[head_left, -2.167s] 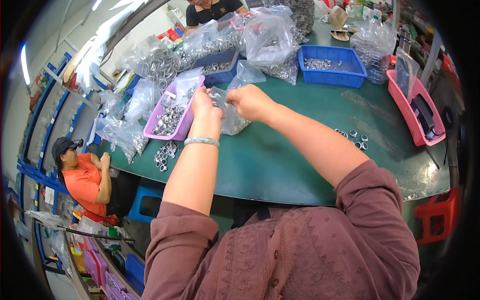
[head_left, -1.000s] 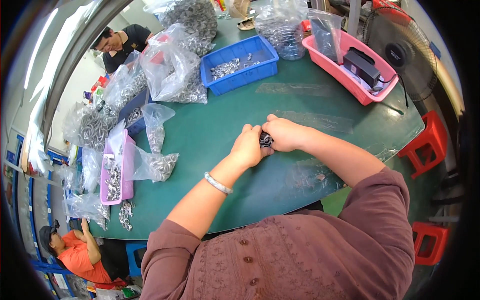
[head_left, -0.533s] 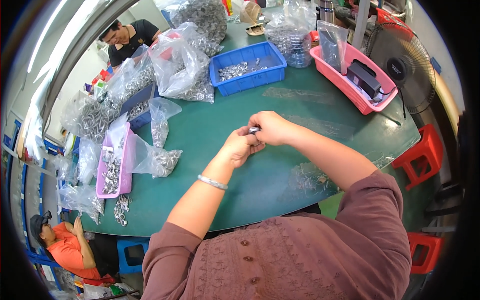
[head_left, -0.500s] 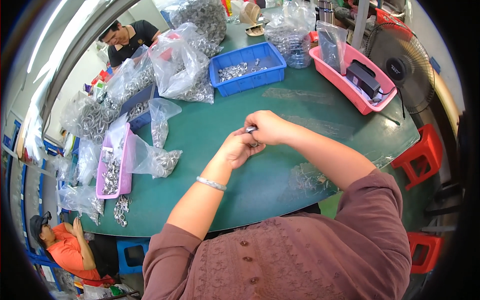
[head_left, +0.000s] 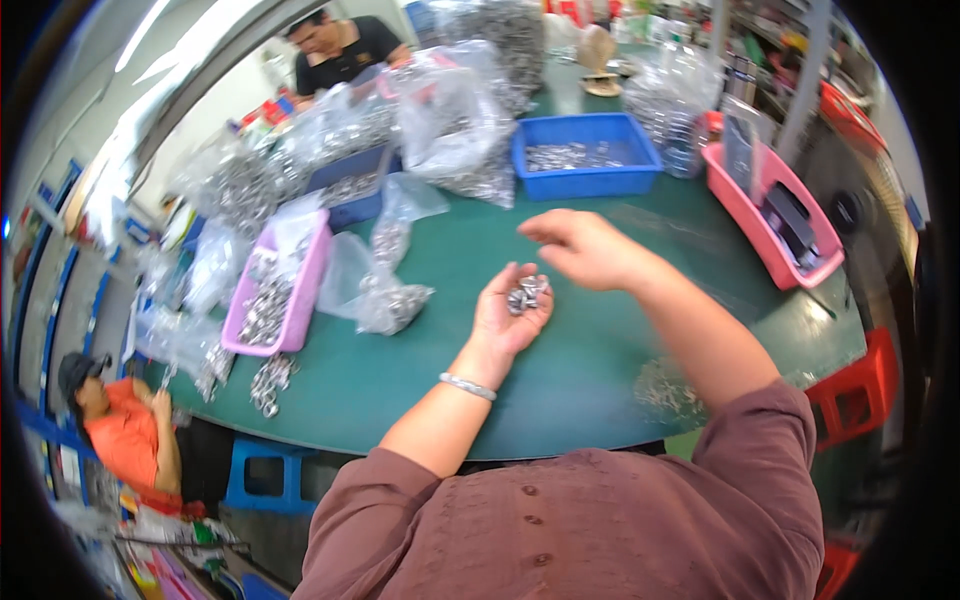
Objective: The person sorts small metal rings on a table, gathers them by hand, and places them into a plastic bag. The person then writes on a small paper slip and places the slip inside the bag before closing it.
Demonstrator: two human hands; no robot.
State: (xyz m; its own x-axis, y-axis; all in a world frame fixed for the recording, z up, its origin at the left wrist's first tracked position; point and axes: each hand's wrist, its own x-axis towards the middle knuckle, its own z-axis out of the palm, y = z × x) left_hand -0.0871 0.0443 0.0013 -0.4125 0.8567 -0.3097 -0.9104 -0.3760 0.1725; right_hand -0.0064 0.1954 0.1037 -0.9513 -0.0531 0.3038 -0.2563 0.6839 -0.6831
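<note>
Palm up over the table, my left hand (head_left: 503, 325) cups a small heap of silvery metal parts (head_left: 527, 294), some ring-shaped. Its fingers curl partly around them. My right hand (head_left: 590, 248) hovers just above and to the right, apart from the left. Its fingers reach leftward with the thumb separated from them, and nothing shows between them. Beyond the hands stands a blue bin (head_left: 588, 182) with similar small parts across its bottom.
A pink-purple basket (head_left: 308, 290) of metal parts stands left, with loose metal rings (head_left: 270, 385) in front. Plastic bags (head_left: 393, 305) of parts crowd the green table's (head_left: 580, 400) left. A pink basket (head_left: 765, 230) sits right. Two people (head_left: 345, 50) (head_left: 125, 430) sit around the table.
My right hand has come away from the left and opened. My left hand has turned palm up, showing the metal parts. The whole view has shifted, moving the table's contents rightward in the picture.
</note>
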